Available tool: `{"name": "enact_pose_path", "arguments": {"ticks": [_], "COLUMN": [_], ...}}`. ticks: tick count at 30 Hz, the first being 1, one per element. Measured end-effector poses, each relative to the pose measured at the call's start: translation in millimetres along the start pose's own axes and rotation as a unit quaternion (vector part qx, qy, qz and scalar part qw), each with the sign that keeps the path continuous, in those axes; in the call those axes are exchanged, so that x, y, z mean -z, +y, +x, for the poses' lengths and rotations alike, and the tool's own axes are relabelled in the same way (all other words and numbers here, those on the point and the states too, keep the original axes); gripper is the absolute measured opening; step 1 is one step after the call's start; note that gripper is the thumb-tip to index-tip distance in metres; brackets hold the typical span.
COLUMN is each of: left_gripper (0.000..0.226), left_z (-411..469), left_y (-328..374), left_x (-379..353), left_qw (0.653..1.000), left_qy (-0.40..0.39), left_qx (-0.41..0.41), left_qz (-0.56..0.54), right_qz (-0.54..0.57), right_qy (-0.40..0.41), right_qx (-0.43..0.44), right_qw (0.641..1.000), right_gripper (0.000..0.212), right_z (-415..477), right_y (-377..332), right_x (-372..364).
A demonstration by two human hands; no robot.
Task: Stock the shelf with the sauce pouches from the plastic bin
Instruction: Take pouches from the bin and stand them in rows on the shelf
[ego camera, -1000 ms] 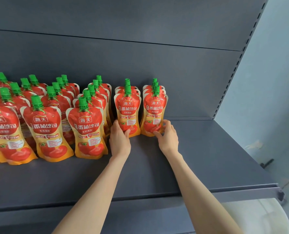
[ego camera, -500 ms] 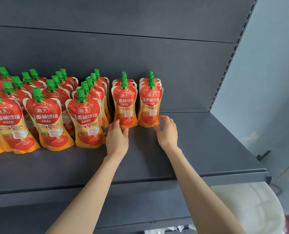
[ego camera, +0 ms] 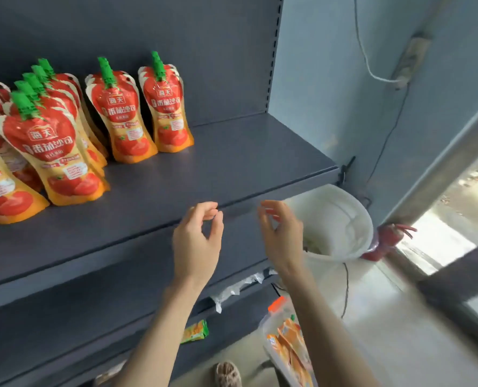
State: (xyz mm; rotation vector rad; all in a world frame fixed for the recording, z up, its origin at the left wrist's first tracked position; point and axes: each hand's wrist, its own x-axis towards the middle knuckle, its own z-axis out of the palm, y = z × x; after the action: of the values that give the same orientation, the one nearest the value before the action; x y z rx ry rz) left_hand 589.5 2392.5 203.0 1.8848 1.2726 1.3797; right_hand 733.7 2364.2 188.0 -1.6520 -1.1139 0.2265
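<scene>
Left hand (ego camera: 195,241) and right hand (ego camera: 282,238): are hovering apart at centre frame, fingers loosely curled, holding nothing. Sauce pouches (ego camera: 126,113): are standing in rows on the shelf (ego camera: 232,163), upper left; more are lying in the plastic bin (ego camera: 265,326), lower right. Best practice: reaching there, gripping mid-body, caps upward.
</scene>
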Motion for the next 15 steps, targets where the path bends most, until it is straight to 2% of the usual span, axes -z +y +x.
{"name": "enact_pose_path", "arguments": {"ticks": [4,9,15], "left_gripper": [0.018,0.022,0.008], "left_z": [-63.7,-139.2,-210.3], "left_y": [-3.1,-24.0,-33.3], "left_x": [-31.2,-73.9,-115.6], "left_qw": [0.997,0.978,0.951], "left_qy": [-0.059,-0.17,-0.254], "left_qx": [0.033,0.118,0.177], "left_qz": [-0.024,-0.032,-0.014], "right_qz": [-0.032,-0.067,-0.096], "right_qy": [-0.006,-0.009,-0.028], "right_qx": [-0.063,-0.162,-0.254], "right_qw": [0.997,0.984,0.962], "right_gripper": [0.011,0.012,0.014], "right_z": [-57.8,-120.1,-167.8], "right_y": [44.0,100.1,159.6], "right_x": [38.8,81.8,118.4]}}
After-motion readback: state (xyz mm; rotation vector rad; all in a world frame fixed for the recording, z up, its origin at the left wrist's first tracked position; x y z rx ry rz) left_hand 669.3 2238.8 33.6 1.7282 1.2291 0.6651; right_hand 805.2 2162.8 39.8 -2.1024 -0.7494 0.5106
